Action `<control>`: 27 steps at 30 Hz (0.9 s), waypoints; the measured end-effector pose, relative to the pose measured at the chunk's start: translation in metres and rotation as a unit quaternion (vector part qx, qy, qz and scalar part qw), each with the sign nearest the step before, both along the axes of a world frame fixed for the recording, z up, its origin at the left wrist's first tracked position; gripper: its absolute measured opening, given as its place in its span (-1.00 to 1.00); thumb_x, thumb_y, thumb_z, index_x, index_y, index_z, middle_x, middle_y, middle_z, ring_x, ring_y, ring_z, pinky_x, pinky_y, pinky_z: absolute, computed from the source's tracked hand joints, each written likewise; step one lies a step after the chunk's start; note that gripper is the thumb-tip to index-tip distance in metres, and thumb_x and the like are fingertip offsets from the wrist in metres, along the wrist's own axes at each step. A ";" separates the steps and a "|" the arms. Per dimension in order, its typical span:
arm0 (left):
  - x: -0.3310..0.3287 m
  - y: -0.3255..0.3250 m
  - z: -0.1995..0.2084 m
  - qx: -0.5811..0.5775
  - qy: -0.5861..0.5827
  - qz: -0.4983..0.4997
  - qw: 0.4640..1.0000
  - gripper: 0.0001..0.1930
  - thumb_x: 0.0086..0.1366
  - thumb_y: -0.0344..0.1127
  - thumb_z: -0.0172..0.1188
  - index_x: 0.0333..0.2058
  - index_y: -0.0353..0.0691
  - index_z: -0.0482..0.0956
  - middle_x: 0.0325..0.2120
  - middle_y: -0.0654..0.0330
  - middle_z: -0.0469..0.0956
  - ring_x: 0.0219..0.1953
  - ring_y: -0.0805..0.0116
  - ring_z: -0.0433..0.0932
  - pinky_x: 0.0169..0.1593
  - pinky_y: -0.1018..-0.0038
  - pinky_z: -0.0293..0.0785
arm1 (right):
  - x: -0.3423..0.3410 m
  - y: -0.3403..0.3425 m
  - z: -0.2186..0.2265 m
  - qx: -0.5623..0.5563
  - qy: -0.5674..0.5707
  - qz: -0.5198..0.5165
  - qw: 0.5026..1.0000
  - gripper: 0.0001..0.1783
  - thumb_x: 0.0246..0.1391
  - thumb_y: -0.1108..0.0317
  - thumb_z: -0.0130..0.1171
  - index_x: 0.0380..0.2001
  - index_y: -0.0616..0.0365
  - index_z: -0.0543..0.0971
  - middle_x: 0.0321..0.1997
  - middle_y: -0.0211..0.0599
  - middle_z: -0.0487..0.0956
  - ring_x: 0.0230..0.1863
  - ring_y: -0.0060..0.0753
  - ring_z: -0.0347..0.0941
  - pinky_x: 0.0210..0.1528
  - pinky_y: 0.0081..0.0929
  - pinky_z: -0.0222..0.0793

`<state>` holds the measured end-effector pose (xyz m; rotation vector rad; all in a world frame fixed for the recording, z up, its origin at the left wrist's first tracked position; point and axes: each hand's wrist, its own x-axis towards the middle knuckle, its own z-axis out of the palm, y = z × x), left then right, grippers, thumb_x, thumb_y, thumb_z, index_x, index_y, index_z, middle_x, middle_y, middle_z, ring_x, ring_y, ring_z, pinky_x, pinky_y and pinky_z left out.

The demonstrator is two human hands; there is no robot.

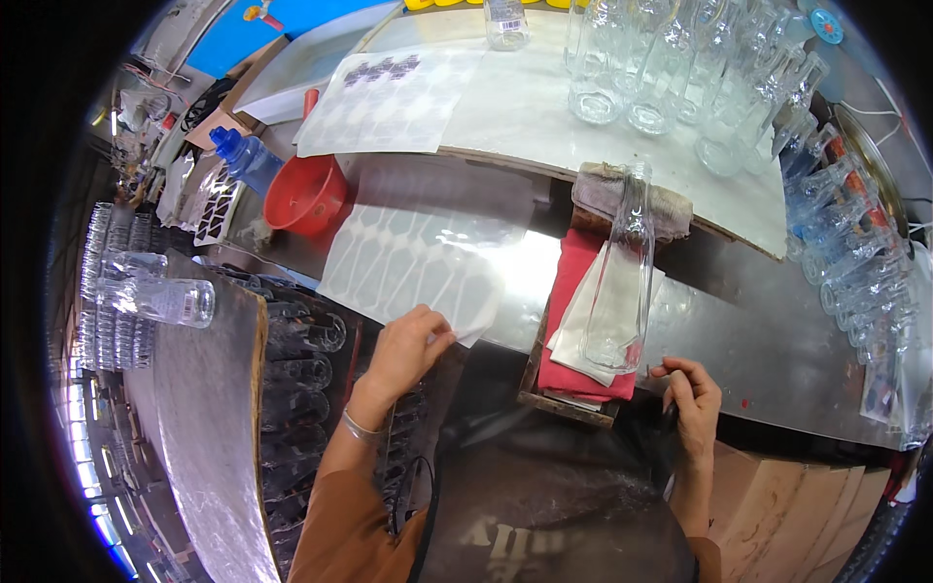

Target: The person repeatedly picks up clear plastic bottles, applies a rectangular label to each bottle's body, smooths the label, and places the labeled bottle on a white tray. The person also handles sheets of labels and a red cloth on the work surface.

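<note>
My left hand (413, 348) is closed at the near corner of a translucent sheet (413, 257) printed with pale bottle-shaped outlines; the corner lifts slightly at my fingertips. A clear glass bottle (622, 282) lies in front of me, its neck resting on a rolled grey towel (601, 192). Under the bottle are a folded white cloth (575, 325) and a red cloth (562, 374) on a wooden stand (573, 412). Beside the bottle's base, my right hand (692, 396) has its fingers curled together; whatever is between them is too small to make out.
Several clear bottles (646, 107) stand on the raised white board (544, 107), with more along the right edge. Another printed sheet (389, 97) lies there too. A red bowl (303, 197) and a blue squeeze bottle (251, 163) sit at left. Cardboard boxes (777, 505) stand lower right.
</note>
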<state>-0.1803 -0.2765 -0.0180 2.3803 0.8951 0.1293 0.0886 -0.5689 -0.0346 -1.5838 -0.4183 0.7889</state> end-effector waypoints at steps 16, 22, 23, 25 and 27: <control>-0.025 0.006 -0.025 -0.088 -0.122 0.003 0.989 -0.90 0.31 -0.46 0.22 -0.35 -0.41 0.59 -0.38 0.14 0.46 -0.47 0.37 0.48 -0.35 0.44 0.42 | -0.134 0.152 0.045 -0.108 -0.450 0.482 0.744 -0.24 0.21 0.15 0.20 0.27 0.53 0.27 -0.51 -0.06 0.62 -0.53 -0.04 0.58 -0.48 -0.17 0.45; -0.025 0.004 -0.034 -0.052 -0.142 0.030 0.988 -0.90 0.29 -0.47 0.25 -0.38 -0.41 0.60 -0.38 0.13 0.49 -0.44 0.36 0.50 -0.33 0.43 0.42 | -0.164 0.170 -0.005 -0.170 -0.531 0.470 0.684 -0.17 0.14 0.25 0.19 0.30 0.66 0.17 -0.62 -0.05 0.58 -0.61 -0.08 0.57 -0.52 -0.20 0.45; -0.025 0.004 -0.036 -0.037 -0.146 0.033 0.988 -0.90 0.28 -0.47 0.25 -0.38 -0.41 0.60 -0.38 0.13 0.49 -0.44 0.36 0.50 -0.33 0.43 0.42 | -0.165 0.170 -0.009 -0.175 -0.542 0.466 0.677 -0.18 0.13 0.27 0.17 0.30 0.66 0.17 -0.63 -0.06 0.58 -0.62 -0.11 0.56 -0.53 -0.22 0.45; -0.023 0.002 -0.036 -0.033 -0.153 0.038 0.987 -0.89 0.27 -0.47 0.27 -0.39 -0.41 0.59 -0.38 0.13 0.49 -0.43 0.35 0.51 -0.33 0.43 0.43 | -0.167 0.169 -0.011 -0.182 -0.559 0.461 0.664 -0.20 0.12 0.30 0.13 0.30 0.65 0.18 -0.64 -0.08 0.57 -0.64 -0.15 0.56 -0.56 -0.24 0.44; -0.024 0.003 -0.039 -0.041 -0.172 0.044 0.983 -0.89 0.27 -0.47 0.27 -0.40 -0.42 0.58 -0.38 0.14 0.50 -0.45 0.36 0.51 -0.35 0.44 0.43 | -0.167 0.167 -0.005 -0.184 -0.573 0.463 0.651 -0.23 0.11 0.33 0.10 0.29 0.65 0.20 -0.66 -0.10 0.56 -0.66 -0.17 0.55 -0.58 -0.26 0.43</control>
